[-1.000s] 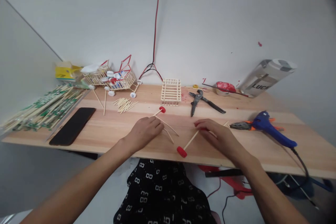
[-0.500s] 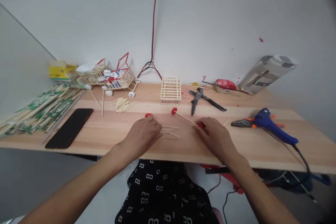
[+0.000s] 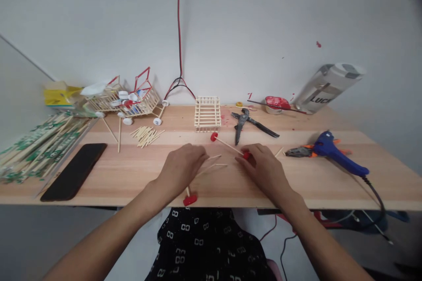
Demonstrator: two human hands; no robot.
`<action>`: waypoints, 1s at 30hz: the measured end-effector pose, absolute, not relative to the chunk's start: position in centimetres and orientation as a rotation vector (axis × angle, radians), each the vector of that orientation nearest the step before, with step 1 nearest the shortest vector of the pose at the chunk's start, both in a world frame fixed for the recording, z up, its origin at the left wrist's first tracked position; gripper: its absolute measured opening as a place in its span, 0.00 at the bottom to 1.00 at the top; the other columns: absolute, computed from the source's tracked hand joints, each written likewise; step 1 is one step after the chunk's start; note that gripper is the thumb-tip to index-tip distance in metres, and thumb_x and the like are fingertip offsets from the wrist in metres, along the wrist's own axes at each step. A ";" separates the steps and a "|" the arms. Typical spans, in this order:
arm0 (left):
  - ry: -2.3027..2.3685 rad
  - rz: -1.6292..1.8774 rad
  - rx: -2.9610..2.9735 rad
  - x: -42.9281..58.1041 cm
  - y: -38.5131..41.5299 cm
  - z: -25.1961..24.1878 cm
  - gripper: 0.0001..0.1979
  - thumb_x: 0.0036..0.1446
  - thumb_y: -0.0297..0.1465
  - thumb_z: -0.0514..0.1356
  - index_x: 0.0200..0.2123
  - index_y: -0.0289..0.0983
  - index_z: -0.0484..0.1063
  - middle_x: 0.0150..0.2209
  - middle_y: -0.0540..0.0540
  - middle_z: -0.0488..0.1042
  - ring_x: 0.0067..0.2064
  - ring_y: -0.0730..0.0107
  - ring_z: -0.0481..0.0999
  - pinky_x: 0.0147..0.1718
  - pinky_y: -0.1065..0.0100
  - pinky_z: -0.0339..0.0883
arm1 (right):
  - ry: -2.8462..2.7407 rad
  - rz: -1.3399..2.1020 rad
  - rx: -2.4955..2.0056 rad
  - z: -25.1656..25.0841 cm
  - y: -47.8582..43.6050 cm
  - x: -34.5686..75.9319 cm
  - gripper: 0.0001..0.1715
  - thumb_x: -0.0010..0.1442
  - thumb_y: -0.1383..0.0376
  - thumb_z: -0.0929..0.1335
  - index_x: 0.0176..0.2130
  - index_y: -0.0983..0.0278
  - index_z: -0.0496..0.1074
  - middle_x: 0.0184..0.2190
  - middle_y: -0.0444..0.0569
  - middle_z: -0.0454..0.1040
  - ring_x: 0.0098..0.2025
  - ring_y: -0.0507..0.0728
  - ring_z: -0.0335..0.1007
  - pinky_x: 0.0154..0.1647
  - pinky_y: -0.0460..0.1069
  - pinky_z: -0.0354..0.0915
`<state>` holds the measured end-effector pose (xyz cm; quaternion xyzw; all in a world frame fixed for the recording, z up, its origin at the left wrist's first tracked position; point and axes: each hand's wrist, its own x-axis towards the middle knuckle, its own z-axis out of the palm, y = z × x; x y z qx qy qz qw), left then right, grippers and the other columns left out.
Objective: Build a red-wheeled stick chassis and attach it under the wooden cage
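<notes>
My left hand point(image 3: 184, 164) is closed around wooden sticks point(image 3: 211, 167) that stick out to its right; its fingertips are partly hidden. Below that hand, a stick ends in a red wheel point(image 3: 190, 200) near the table's front edge. My right hand point(image 3: 262, 167) pinches one end of a stick axle point(image 3: 229, 145), at a red wheel point(image 3: 246, 155). Another red wheel point(image 3: 214, 136) is on the axle's far end, just in front of a small stick-built crate point(image 3: 207, 114).
Pliers point(image 3: 242, 125), a blue glue gun point(image 3: 332, 149), a red-stained cup point(image 3: 277, 104) and a tilted container point(image 3: 329, 88) are right. Left are a phone point(image 3: 74, 171), short sticks point(image 3: 147, 136), bagged sticks point(image 3: 42, 149) and two stick carts point(image 3: 145, 103).
The view has shifted slightly. The red wheel by my left hand has swung from above the fingers to below the hand, near the table edge. My right hand still holds the axle.
</notes>
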<state>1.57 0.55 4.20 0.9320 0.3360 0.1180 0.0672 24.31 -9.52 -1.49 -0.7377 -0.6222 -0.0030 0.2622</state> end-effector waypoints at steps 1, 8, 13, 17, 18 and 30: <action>1.011 0.427 2.751 1.7 1.1 4.3 0.11 0.63 0.32 0.54 0.31 0.37 0.73 0.30 0.46 0.75 0.34 0.65 0.72 0.31 0.67 0.59 | -1.665 -0.004 -1.983 -1.6 -9.6 24.4 0.14 0.62 0.55 0.66 0.44 0.60 0.69 0.43 0.52 0.74 0.46 0.63 0.68 0.42 0.56 0.65; 0.843 0.204 2.326 3.8 4.1 4.3 0.18 0.59 0.35 0.54 0.20 0.36 0.72 0.19 0.51 0.69 0.24 0.74 0.65 0.27 0.70 0.53 | -1.520 -0.199 -1.832 -1.0 -11.3 24.0 0.15 0.64 0.58 0.64 0.48 0.62 0.69 0.45 0.52 0.72 0.48 0.60 0.68 0.47 0.55 0.66; 0.763 0.091 2.256 5.2 4.4 3.9 0.19 0.55 0.37 0.58 0.15 0.36 0.70 0.15 0.52 0.65 0.21 0.75 0.62 0.25 0.69 0.51 | -1.485 -0.221 -1.875 -1.0 -13.2 24.3 0.12 0.65 0.59 0.64 0.46 0.61 0.70 0.42 0.50 0.72 0.41 0.57 0.70 0.41 0.51 0.67; 0.719 0.091 2.234 5.7 4.8 3.2 0.17 0.51 0.35 0.59 0.13 0.36 0.68 0.15 0.50 0.65 0.21 0.74 0.62 0.23 0.69 0.50 | -1.449 -0.298 -1.947 -0.7 -14.7 25.5 0.12 0.65 0.60 0.64 0.45 0.61 0.71 0.41 0.49 0.73 0.38 0.55 0.70 0.39 0.50 0.66; 0.692 0.101 2.223 5.7 4.9 3.0 0.16 0.51 0.34 0.59 0.13 0.36 0.68 0.15 0.50 0.66 0.21 0.74 0.61 0.23 0.69 0.50 | -1.441 -0.324 -1.961 -0.5 -15.1 25.9 0.11 0.65 0.60 0.64 0.44 0.61 0.71 0.40 0.49 0.74 0.38 0.55 0.70 0.39 0.50 0.65; 0.756 0.037 1.990 4.8 5.9 3.4 0.13 0.50 0.35 0.58 0.18 0.35 0.72 0.15 0.52 0.66 0.19 0.77 0.58 0.21 0.72 0.48 | -1.075 -0.578 -2.615 2.7 -21.5 34.0 0.19 0.64 0.57 0.61 0.49 0.64 0.70 0.46 0.59 0.73 0.48 0.66 0.68 0.44 0.54 0.62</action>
